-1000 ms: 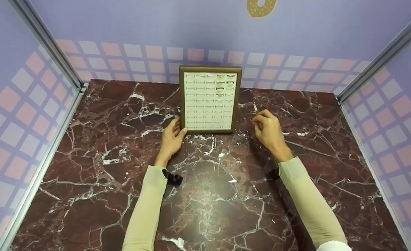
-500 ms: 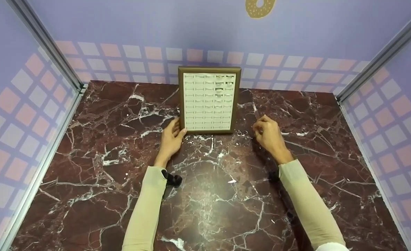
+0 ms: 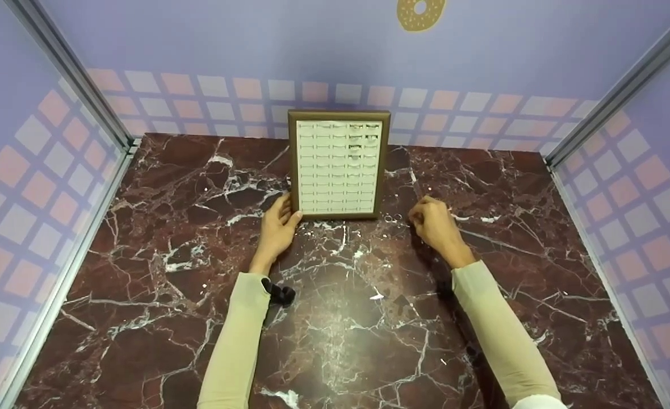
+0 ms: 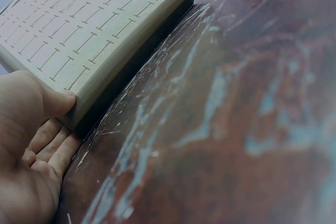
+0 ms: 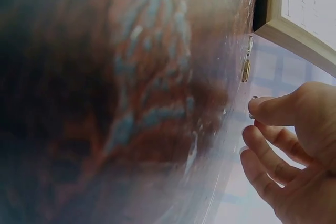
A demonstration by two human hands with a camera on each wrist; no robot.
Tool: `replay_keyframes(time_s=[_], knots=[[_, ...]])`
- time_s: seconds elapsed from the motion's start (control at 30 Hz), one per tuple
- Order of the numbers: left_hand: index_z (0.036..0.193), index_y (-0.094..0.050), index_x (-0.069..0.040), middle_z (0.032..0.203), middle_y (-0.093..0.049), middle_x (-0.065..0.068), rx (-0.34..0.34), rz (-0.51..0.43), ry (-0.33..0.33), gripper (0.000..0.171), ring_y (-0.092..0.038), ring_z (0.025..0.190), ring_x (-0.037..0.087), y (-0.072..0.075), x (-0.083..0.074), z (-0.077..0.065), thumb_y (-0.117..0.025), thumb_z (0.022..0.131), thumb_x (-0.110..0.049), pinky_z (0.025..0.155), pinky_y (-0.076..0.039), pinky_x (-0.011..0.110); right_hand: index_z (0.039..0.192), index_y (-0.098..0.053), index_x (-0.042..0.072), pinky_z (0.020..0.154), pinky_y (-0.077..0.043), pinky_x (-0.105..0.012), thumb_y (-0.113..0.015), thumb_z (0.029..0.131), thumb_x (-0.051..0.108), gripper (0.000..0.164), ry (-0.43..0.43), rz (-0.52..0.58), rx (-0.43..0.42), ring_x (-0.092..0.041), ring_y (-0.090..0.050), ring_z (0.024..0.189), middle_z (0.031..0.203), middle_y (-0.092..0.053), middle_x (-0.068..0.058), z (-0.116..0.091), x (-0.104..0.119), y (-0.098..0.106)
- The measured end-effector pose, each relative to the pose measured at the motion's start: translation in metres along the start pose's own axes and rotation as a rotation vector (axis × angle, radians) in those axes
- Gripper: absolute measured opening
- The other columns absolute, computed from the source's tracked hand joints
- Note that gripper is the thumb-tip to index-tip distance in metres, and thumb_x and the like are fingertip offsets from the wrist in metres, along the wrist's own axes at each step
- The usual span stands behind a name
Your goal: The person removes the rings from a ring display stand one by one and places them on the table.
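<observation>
A brown-framed ring display board [image 3: 339, 167] with a cream slotted face stands at the back wall. My left hand [image 3: 278, 230] holds its lower left corner, the thumb on the front edge and the fingers behind, as the left wrist view shows. My right hand [image 3: 434, 224] is low over the table, right of the board, thumb and index fingertips close together. A tiny dark-and-bright bit [image 5: 255, 97] shows at the thumb tip; I cannot tell whether it is a ring in the pinch. Two loose rings [image 3: 390, 218] lie between this hand and the board.
Several rings [image 3: 355, 137] sit in slots at the board's upper right. The dark red marbled table [image 3: 335, 341] has white veins. Lilac walls [image 3: 227, 45] with pink and white squares close in the back and both sides. Each wrist bears a black strap [image 3: 281, 292].
My right hand has come down and toward the body, to beside the loose rings. My left hand stays on the board's corner. The head view has shifted slightly.
</observation>
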State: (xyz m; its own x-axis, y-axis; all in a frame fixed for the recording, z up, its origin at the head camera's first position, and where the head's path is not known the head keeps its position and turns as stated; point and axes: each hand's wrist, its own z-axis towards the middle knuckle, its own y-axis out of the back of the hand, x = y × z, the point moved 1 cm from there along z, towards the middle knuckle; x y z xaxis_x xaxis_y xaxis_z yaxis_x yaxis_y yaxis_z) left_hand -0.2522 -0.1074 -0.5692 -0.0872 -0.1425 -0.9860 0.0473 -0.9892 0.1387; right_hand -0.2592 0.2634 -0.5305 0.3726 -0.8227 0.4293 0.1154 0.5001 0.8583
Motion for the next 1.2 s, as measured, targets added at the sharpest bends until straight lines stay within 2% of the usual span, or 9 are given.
replay_keyframes(time_s=[0.17, 0.43, 0.7, 0.9, 1.2], knots=[[0.155, -0.050, 0.002, 0.152, -0.057, 0.028, -0.005, 0.012, 0.002, 0.053, -0.056, 0.143, 0.040, 0.001, -0.001, 0.000, -0.064, 0.104, 0.001, 0.123, -0.048, 0.043, 0.086, -0.081, -0.003, 0.069, -0.061, -0.043, -0.063, 0.081, -0.016, 0.023, 0.010, -0.006, 0.012, -0.032, -0.066, 0.080, 0.087, -0.069, -0.016, 0.000, 0.000, -0.002], [0.155, -0.050, 0.003, 0.153, -0.056, 0.028, -0.004, 0.017, 0.007, 0.054, -0.055, 0.144, 0.040, 0.000, -0.001, 0.001, -0.065, 0.104, 0.000, 0.124, -0.047, 0.042, 0.086, -0.081, -0.004, 0.070, -0.062, -0.044, -0.061, 0.079, -0.017, 0.025, 0.021, -0.014, 0.032, -0.032, -0.066, 0.079, 0.086, -0.069, -0.016, -0.001, 0.001, -0.001], [0.156, -0.049, 0.002, 0.152, -0.057, 0.027, -0.005, 0.025, 0.001, 0.054, -0.055, 0.143, 0.040, 0.001, -0.001, -0.001, -0.064, 0.104, -0.001, 0.124, -0.047, 0.044, 0.092, -0.082, -0.003, 0.078, -0.064, -0.052, -0.068, 0.087, -0.010, 0.017, -0.017, -0.027, 0.059, -0.038, -0.071, 0.087, 0.094, -0.072, -0.018, -0.001, 0.001, -0.001], [0.157, -0.049, 0.001, 0.152, -0.057, 0.027, -0.007, 0.019, -0.004, 0.055, -0.056, 0.142, 0.040, 0.001, -0.002, -0.002, -0.065, 0.104, -0.002, 0.123, -0.048, 0.044, 0.093, -0.082, 0.000, 0.079, -0.064, -0.051, -0.072, 0.089, -0.007, 0.013, -0.034, -0.014, 0.056, -0.037, -0.072, 0.089, 0.097, -0.073, -0.017, 0.002, 0.003, 0.002], [0.157, -0.048, 0.001, 0.153, -0.057, 0.026, -0.010, 0.018, 0.005, 0.056, -0.056, 0.143, 0.039, 0.000, -0.002, -0.002, -0.065, 0.104, -0.002, 0.123, -0.048, 0.043, 0.098, -0.082, 0.000, 0.071, -0.061, -0.046, -0.072, 0.091, -0.005, 0.013, -0.035, -0.002, 0.004, -0.032, -0.067, 0.080, 0.094, -0.069, -0.015, 0.013, 0.016, 0.015]])
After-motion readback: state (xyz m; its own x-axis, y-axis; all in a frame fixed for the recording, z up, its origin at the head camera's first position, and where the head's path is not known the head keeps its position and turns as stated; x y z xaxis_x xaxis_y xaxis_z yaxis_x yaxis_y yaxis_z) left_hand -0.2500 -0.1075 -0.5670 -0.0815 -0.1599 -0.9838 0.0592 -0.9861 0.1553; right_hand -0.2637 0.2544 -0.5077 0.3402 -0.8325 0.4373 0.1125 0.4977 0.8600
